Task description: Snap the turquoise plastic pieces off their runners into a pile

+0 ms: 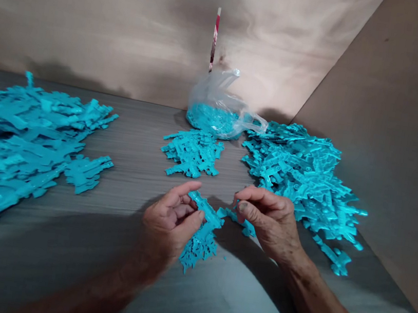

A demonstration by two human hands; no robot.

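My left hand [171,221] is closed around a stack of turquoise plastic parts [202,233], thumb and forefinger pinching its upper end. My right hand [266,219] is curled just to the right, fingertips pinched on a single turquoise plastic piece [240,222] lying on the grey table [111,246]. Both hands sit near the middle front of the table, a few centimetres apart.
A large heap of turquoise parts [11,149] covers the left side, another heap [307,178] lies at the right. A small pile [194,153] sits ahead of my hands, before a clear plastic bag [217,111] of parts. Brown board walls stand behind and right.
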